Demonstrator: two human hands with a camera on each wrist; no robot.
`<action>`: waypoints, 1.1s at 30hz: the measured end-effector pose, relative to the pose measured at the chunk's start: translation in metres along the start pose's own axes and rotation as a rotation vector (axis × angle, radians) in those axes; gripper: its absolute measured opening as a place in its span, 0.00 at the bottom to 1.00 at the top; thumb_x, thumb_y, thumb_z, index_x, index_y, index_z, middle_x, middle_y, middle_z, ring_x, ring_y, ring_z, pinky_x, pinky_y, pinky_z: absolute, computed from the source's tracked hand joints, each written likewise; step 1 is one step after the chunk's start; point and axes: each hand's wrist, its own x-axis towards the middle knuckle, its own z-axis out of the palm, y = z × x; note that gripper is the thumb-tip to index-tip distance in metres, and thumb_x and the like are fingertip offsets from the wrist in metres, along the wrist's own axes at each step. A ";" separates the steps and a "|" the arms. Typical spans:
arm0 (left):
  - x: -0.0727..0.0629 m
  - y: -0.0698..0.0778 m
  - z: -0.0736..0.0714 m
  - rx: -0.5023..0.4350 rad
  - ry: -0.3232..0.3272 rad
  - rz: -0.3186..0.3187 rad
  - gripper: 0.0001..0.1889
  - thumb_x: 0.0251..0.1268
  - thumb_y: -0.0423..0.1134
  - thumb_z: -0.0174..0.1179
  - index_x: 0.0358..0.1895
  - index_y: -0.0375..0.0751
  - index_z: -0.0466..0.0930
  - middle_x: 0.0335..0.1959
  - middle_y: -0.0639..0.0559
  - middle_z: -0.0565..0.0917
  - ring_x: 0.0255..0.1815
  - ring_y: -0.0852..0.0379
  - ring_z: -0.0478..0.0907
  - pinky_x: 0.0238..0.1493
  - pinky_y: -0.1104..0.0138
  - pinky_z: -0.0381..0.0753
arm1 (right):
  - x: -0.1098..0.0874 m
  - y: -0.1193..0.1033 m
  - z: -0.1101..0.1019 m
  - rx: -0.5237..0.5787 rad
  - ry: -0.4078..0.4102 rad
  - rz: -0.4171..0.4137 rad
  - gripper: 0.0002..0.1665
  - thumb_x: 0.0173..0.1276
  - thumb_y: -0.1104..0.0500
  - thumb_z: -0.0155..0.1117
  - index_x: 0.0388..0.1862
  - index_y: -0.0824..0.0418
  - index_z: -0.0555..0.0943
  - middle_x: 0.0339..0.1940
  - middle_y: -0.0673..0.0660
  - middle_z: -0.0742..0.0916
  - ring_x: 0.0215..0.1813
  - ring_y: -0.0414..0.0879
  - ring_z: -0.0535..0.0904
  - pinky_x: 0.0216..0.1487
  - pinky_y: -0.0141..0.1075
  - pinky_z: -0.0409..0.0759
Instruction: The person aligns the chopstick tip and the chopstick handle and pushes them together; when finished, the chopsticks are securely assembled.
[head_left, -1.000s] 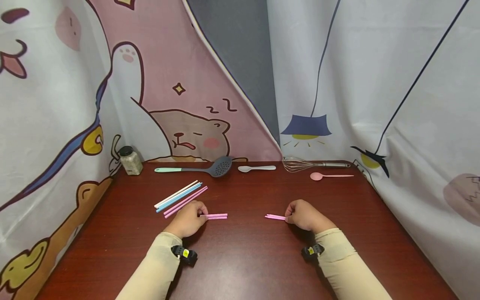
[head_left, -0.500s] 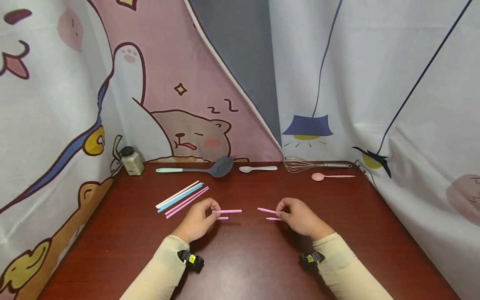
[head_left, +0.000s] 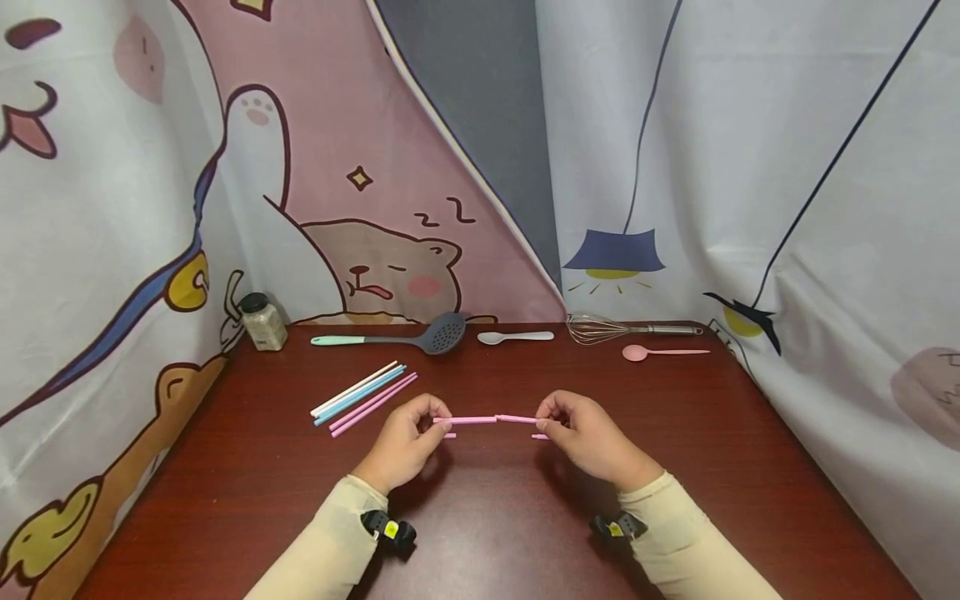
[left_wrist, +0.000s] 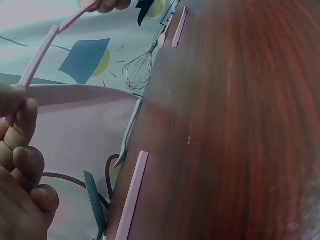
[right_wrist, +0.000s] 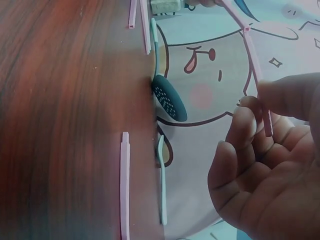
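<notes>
My left hand (head_left: 405, 437) pinches a pink chopstick section (head_left: 476, 420) between thumb and fingers, raised above the table. Opposite it, my right hand (head_left: 588, 437) pinches another pink section (right_wrist: 256, 65), its narrower end meeting the left one's end. The two form a slightly bent line in both wrist views. Below the left hand, a third pink section (left_wrist: 132, 195) lies on the table. A similar piece with a stepped tip (right_wrist: 125, 185) lies under the right hand, partly hidden by it in the head view.
White (head_left: 352, 390), blue (head_left: 362, 396) and pink chopsticks (head_left: 373, 406) lie left of the hands. Along the back stand or lie a seasoning jar (head_left: 263, 323), a slotted skimmer (head_left: 442, 333), a white spoon (head_left: 516, 337), a whisk (head_left: 600, 330) and a pink spoon (head_left: 636, 353).
Both hands have lifted one pink section each from the table and moved towards each other until the ends meet. One section on each side stays on the table.
</notes>
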 end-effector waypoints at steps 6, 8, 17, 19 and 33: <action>0.000 -0.001 0.000 -0.006 0.033 0.002 0.02 0.73 0.32 0.65 0.41 0.42 0.81 0.31 0.54 0.78 0.28 0.59 0.72 0.29 0.69 0.73 | -0.001 -0.003 0.000 0.000 0.014 -0.003 0.07 0.72 0.67 0.69 0.36 0.56 0.82 0.29 0.48 0.81 0.30 0.39 0.73 0.32 0.31 0.73; 0.000 0.000 0.000 -0.006 0.038 -0.002 0.03 0.73 0.31 0.65 0.41 0.43 0.81 0.31 0.53 0.78 0.28 0.58 0.72 0.28 0.69 0.73 | -0.001 -0.003 0.000 0.002 0.021 -0.006 0.07 0.72 0.67 0.69 0.36 0.56 0.82 0.29 0.48 0.81 0.30 0.39 0.73 0.31 0.31 0.73; -0.001 0.001 0.002 -0.029 0.036 0.001 0.03 0.72 0.31 0.66 0.40 0.42 0.81 0.30 0.54 0.79 0.27 0.59 0.71 0.28 0.70 0.72 | -0.002 -0.006 0.000 -0.001 0.038 -0.022 0.08 0.71 0.68 0.70 0.35 0.55 0.82 0.29 0.47 0.81 0.31 0.39 0.74 0.33 0.31 0.73; -0.001 0.000 0.003 -0.027 0.033 0.008 0.04 0.72 0.30 0.66 0.39 0.43 0.82 0.30 0.55 0.79 0.27 0.60 0.71 0.28 0.71 0.71 | -0.002 -0.007 0.000 -0.006 0.037 -0.023 0.09 0.71 0.68 0.70 0.35 0.55 0.82 0.29 0.47 0.82 0.31 0.38 0.74 0.34 0.31 0.74; 0.001 -0.004 0.003 -0.020 0.095 0.039 0.04 0.70 0.29 0.66 0.40 0.43 0.83 0.31 0.55 0.78 0.28 0.60 0.71 0.30 0.70 0.71 | 0.000 -0.005 0.000 -0.010 0.113 -0.022 0.06 0.70 0.68 0.71 0.42 0.59 0.88 0.30 0.49 0.85 0.31 0.40 0.75 0.32 0.32 0.75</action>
